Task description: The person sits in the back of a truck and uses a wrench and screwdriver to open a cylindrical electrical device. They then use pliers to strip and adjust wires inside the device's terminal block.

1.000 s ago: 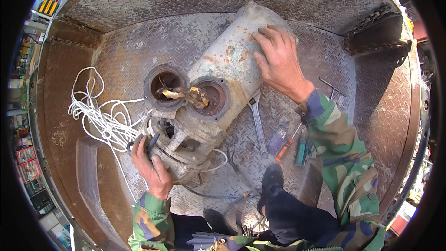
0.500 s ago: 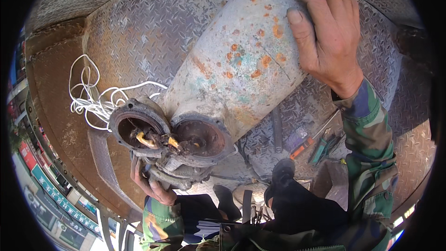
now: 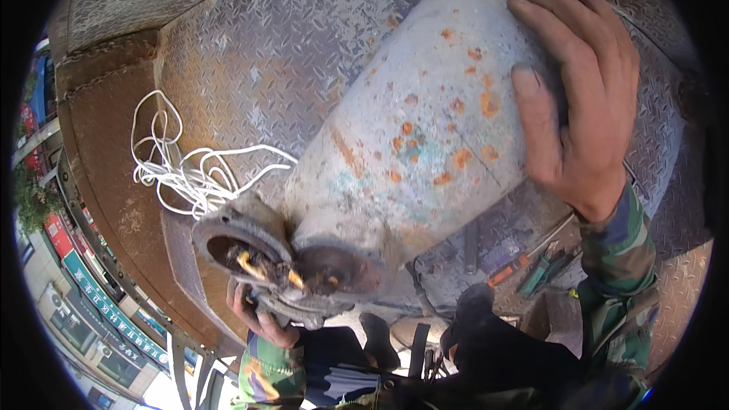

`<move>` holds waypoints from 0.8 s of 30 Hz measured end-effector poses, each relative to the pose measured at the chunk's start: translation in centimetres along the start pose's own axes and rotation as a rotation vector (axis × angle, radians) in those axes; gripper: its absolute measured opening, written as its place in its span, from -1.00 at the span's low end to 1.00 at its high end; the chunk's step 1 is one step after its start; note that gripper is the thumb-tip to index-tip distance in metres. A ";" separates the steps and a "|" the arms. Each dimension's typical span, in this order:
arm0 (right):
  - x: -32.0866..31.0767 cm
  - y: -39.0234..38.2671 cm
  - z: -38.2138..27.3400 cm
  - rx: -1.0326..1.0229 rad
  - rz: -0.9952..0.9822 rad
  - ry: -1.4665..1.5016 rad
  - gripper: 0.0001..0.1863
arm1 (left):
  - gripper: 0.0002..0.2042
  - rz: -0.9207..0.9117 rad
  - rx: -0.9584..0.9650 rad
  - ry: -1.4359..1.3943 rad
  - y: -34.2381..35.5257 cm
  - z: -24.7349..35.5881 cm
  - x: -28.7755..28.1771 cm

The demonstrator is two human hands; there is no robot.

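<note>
A large grey metal cylinder (image 3: 425, 106), spotted with orange rust and green stains, lies slanted in front of me. At its near end are two round flanged openings, the left opening (image 3: 220, 247) and the right opening (image 3: 357, 269). Dark clumped matter with yellowish pieces (image 3: 292, 279) sits in and between them. My left hand (image 3: 262, 320) is curled around the underside of the flanged end, its fingers partly hidden. My right hand (image 3: 585, 91) lies along the cylinder's right side, fingers stretched and thumb apart.
White rope (image 3: 194, 182) is heaped left of the cylinder on rusty tread plate (image 3: 250, 83). An orange-handled tool (image 3: 509, 269) and a green-handled tool (image 3: 541, 273) lie to the right. My shoes (image 3: 474, 304) are below. A raised metal wall (image 3: 114, 159) borders the left.
The view has shifted, so most things appear farther right and lower. The flanged end has tipped, and its openings look flatter. Both hands stay on the cylinder.
</note>
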State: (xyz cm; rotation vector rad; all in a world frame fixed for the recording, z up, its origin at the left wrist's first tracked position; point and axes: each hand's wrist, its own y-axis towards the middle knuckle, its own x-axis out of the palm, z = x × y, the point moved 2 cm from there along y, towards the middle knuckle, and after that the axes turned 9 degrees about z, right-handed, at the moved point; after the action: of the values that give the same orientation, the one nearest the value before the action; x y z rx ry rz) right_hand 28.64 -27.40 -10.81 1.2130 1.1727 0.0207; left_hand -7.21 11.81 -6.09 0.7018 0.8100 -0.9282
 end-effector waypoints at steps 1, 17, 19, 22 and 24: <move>-1.5 1.5 -0.9 0.056 -0.109 0.009 -0.57 | -0.31 0.065 -0.023 -0.070 -0.2 0.5 0.9; 0.4 0.8 -2.5 -0.033 0.148 0.032 -0.62 | -0.36 0.058 0.031 0.054 -0.1 0.5 0.0; -0.5 1.4 -3.0 -0.014 0.049 0.031 -0.62 | -0.35 0.072 -0.005 0.036 -0.4 0.3 0.1; -1.5 1.3 -1.5 -0.034 -0.207 0.013 -0.60 | -0.36 0.072 -0.002 0.043 -0.6 0.1 0.3; -2.8 1.9 0.4 -0.088 -0.336 0.044 -0.60 | -0.38 0.033 0.035 -0.042 0.0 1.4 0.4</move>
State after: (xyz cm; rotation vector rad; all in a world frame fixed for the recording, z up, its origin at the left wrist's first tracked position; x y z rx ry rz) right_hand 28.67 -28.51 -7.54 0.9308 1.3877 -0.1516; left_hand -6.70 10.50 -5.69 0.7225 0.7448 -0.9259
